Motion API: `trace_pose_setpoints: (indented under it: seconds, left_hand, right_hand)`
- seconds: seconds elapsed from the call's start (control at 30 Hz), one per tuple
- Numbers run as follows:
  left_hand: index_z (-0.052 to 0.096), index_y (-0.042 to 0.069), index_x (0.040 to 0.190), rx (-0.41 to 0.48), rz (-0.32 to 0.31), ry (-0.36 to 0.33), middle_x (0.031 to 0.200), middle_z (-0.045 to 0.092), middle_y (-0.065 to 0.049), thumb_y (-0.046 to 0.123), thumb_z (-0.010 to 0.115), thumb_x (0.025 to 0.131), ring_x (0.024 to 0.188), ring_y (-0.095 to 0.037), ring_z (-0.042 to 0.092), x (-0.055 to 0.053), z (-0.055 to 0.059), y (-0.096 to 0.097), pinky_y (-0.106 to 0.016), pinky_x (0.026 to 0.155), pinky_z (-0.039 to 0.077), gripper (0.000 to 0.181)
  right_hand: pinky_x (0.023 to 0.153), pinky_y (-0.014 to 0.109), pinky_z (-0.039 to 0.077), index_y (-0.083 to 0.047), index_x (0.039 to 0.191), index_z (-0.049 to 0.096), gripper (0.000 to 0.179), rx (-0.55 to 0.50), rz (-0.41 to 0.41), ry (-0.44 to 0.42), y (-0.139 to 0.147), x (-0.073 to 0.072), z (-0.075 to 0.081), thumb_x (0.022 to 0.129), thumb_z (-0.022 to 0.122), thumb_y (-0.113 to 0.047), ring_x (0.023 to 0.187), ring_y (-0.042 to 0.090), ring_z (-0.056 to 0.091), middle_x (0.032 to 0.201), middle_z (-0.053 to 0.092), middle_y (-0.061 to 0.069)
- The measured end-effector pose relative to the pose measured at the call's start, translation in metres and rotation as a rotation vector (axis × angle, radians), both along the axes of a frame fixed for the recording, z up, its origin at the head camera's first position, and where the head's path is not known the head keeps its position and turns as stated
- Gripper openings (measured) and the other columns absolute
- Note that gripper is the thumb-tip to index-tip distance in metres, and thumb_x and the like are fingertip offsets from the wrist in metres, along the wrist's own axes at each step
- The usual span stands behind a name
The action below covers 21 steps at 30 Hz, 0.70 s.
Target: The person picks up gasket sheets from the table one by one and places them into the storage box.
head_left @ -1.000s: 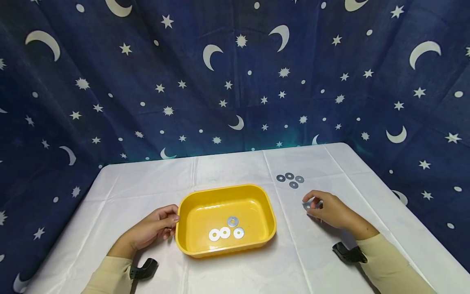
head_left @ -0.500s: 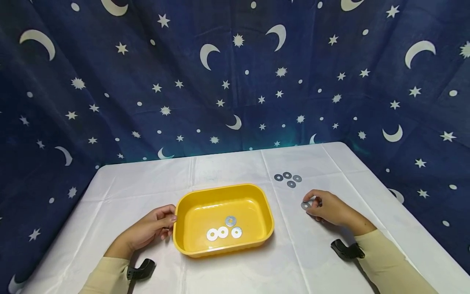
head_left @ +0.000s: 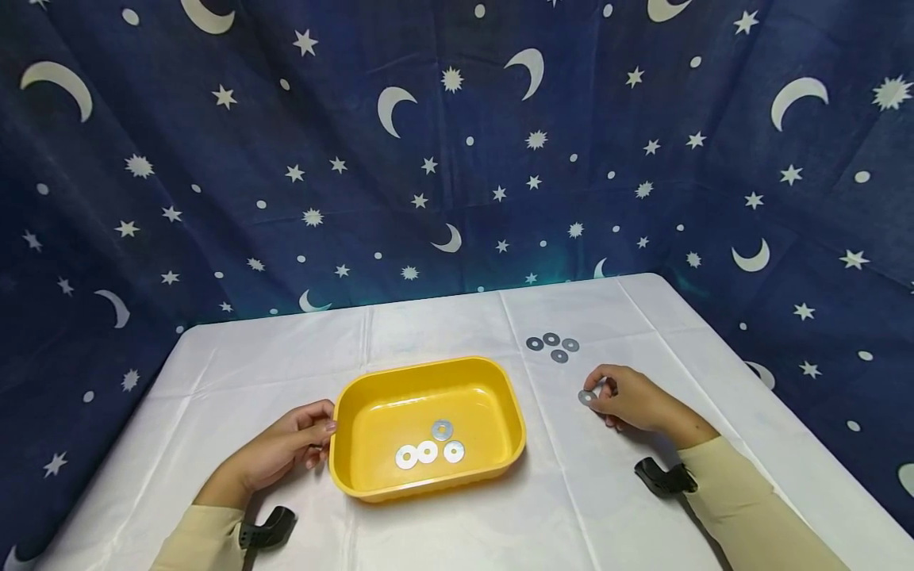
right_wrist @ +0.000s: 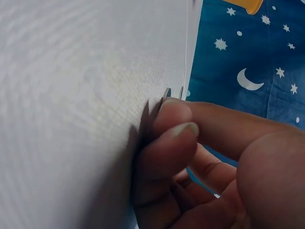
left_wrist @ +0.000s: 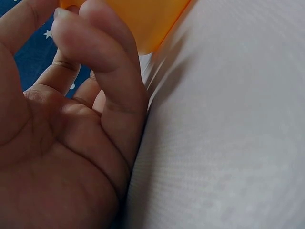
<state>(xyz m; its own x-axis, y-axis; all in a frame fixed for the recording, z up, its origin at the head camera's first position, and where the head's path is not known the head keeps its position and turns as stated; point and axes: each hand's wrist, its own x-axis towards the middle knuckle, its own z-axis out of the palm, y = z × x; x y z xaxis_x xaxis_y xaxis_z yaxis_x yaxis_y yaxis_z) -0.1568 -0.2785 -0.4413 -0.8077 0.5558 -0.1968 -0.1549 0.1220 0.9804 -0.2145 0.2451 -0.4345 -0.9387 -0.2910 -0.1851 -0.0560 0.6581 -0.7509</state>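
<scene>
In the head view my left hand (head_left: 282,448) grips the left end of a yellow tray (head_left: 364,460), thumb at the rim and fingers curled at its outer wall. Several silver washers lie on the tray's floor, among them one washer (head_left: 442,430) set behind the others. To the right, my right hand (head_left: 631,400) pinches a grey washer (head_left: 587,397) between thumb and index finger, low over the white cloth. From the right wrist view, only a thin edge of a washer (right_wrist: 167,92) shows past the fingertips; the rest is hidden behind them.
Beyond the right hand, several dark grey washers lie in a loose cluster, one of them the front washer (head_left: 559,357). A white cloth (head_left: 457,527) covers the table. Behind it hangs a dark blue curtain (head_left: 343,103) with moons and stars.
The head view has turned slightly, so the scene slides left. My right thumb and index finger have drawn closer on the washer. The left hand stays at the tray.
</scene>
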Motion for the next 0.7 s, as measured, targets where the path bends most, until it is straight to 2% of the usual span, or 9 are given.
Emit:
trace_pose_setpoints:
  seconds: [0.47,0.7]
  left_hand:
    - [0.045,0.006,0.103,0.004,-0.003,0.006,0.079,0.054,0.003,0.015,0.041,0.098,0.065,-0.009,0.050,0.0002,0.0012,0.0001,-0.019,0.054,0.044,0.012]
    - [0.045,0.005,0.104,-0.006,-0.002,-0.002,0.079,0.054,0.004,0.016,0.041,0.098,0.065,-0.009,0.049,0.0012,0.0029,0.0009,-0.018,0.054,0.043,0.013]
  right_hand:
    - [0.043,0.030,0.045,-0.001,0.096,0.051,0.024,0.043,0.015,0.004,-0.0031,-0.0005,0.0042,0.079,0.066,-0.006,0.047,0.018,0.053,0.060,0.053,0.007]
    - [0.043,0.028,0.046,0.001,0.096,0.049,0.026,-0.019,0.011,-0.012,-0.0011,0.0002,0.0033,0.077,0.068,-0.003,0.049,0.018,0.053,0.069,0.045,0.007]
